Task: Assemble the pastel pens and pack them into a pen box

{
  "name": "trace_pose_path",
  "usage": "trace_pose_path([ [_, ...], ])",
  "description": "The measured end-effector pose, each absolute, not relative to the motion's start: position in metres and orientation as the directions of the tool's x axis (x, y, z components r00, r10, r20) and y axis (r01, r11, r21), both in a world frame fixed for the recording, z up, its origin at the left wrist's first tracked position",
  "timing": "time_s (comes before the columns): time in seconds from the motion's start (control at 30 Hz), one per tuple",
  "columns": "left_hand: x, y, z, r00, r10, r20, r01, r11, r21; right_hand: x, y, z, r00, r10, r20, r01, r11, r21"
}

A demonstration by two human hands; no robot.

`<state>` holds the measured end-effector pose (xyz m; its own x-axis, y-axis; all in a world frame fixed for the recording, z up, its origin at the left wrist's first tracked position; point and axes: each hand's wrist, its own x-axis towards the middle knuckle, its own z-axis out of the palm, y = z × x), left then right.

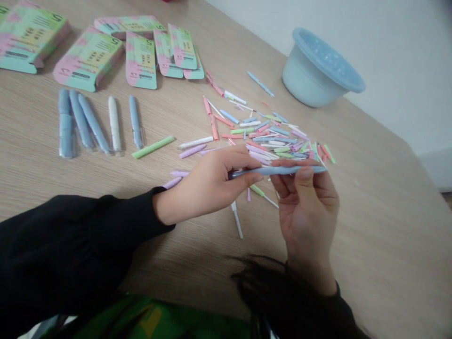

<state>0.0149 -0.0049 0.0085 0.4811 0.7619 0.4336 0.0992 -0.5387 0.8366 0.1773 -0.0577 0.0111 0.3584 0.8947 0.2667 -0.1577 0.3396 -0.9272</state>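
Note:
Both my hands hold one blue pen [278,170] level above the wooden table [381,245]. My left hand [208,186] pinches its left end between thumb and fingers. My right hand [307,202], palm up, grips its right half with curled fingers. Just behind the pen lies a heap of loose pastel pen parts [271,136] in pink, blue, green, purple and white. A white refill [237,219] and a green part [262,193] lie on the table under my hands.
At the left, several wrapped blue and white pens [93,123] lie in a row, with a green barrel [153,147] beside them. Pastel cardboard packs [141,59] spread along the far left. A light blue plastic bowl [319,70] stands at the far right edge.

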Motion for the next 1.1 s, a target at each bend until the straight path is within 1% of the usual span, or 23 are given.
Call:
trace_pose_path([
  [0.07, 0.013, -0.005, 0.009, 0.477, 0.727, 0.494, 0.086, -0.597, 0.797, 0.178, -0.059, 0.014, 0.331, 0.905, 0.267, -0.173, 0.336, -0.926],
  [0.13, 0.012, -0.006, 0.009, 0.490, 0.704, 0.514, 0.081, -0.624, 0.777, 0.179, -0.061, 0.017, 0.301, 0.914, 0.272, -0.178, 0.335, -0.925],
  [0.23, 0.010, -0.007, 0.010, 0.546, 0.688, 0.479, 0.062, -0.603, 0.796, 0.179, -0.062, 0.019, 0.278, 0.917, 0.287, -0.171, 0.341, -0.924],
  [0.33, 0.008, -0.005, 0.016, 0.613, 0.690, 0.386, 0.008, -0.493, 0.870, 0.180, -0.064, 0.020, 0.262, 0.910, 0.322, -0.150, 0.368, -0.917],
  [0.43, 0.001, 0.001, 0.024, 0.741, 0.643, 0.195, -0.021, -0.268, 0.963, 0.181, -0.065, 0.023, 0.201, 0.918, 0.343, -0.146, 0.374, -0.916],
  [0.5, -0.003, 0.005, 0.026, 0.809, 0.587, 0.045, -0.026, -0.041, 0.999, 0.182, -0.065, 0.027, 0.153, 0.923, 0.354, -0.138, 0.375, -0.917],
  [0.53, -0.004, 0.007, 0.026, 0.843, 0.538, -0.019, -0.042, 0.102, 0.994, 0.183, -0.065, 0.029, 0.129, 0.924, 0.359, -0.129, 0.375, -0.918],
  [0.57, -0.005, 0.008, 0.024, 0.880, 0.471, -0.065, -0.062, 0.249, 0.966, 0.183, -0.064, 0.031, 0.108, 0.924, 0.366, -0.116, 0.377, -0.919],
  [0.63, -0.005, 0.010, 0.019, 0.948, 0.309, -0.075, -0.094, 0.499, 0.861, 0.184, -0.062, 0.034, 0.089, 0.921, 0.379, -0.076, 0.386, -0.919],
  [0.67, -0.005, 0.010, 0.017, 0.971, 0.235, -0.055, -0.094, 0.580, 0.809, 0.184, -0.060, 0.035, 0.091, 0.918, 0.385, -0.053, 0.391, -0.919],
  [0.7, -0.005, 0.009, 0.015, 0.982, 0.186, -0.038, -0.089, 0.626, 0.775, 0.184, -0.060, 0.036, 0.100, 0.914, 0.393, -0.032, 0.398, -0.917],
  [0.73, -0.005, 0.009, 0.014, 0.985, 0.170, -0.029, -0.089, 0.644, 0.760, 0.184, -0.059, 0.036, 0.115, 0.908, 0.403, -0.016, 0.408, -0.913],
  [0.8, -0.006, 0.008, 0.013, 0.976, 0.214, -0.023, -0.116, 0.611, 0.783, 0.182, -0.060, 0.037, 0.149, 0.894, 0.422, 0.008, 0.425, -0.905],
  [0.83, -0.007, 0.007, 0.013, 0.965, 0.262, -0.013, -0.140, 0.558, 0.818, 0.181, -0.061, 0.037, 0.166, 0.891, 0.422, 0.021, 0.425, -0.905],
  [0.93, -0.009, 0.007, 0.013, 0.903, 0.429, 0.034, -0.168, 0.278, 0.946, 0.174, -0.065, 0.038, 0.225, 0.888, 0.402, 0.087, 0.393, -0.916],
  [1.0, -0.009, 0.007, 0.013, 0.873, 0.486, 0.042, -0.109, 0.110, 0.988, 0.171, -0.067, 0.037, 0.267, 0.868, 0.418, 0.121, 0.400, -0.908],
  [1.03, -0.009, 0.007, 0.014, 0.869, 0.494, 0.031, -0.072, 0.066, 0.995, 0.170, -0.066, 0.036, 0.285, 0.854, 0.435, 0.132, 0.415, -0.900],
  [1.1, -0.009, 0.007, 0.017, 0.873, 0.488, -0.003, -0.019, 0.040, 0.999, 0.170, -0.064, 0.032, 0.304, 0.845, 0.441, 0.140, 0.418, -0.897],
])
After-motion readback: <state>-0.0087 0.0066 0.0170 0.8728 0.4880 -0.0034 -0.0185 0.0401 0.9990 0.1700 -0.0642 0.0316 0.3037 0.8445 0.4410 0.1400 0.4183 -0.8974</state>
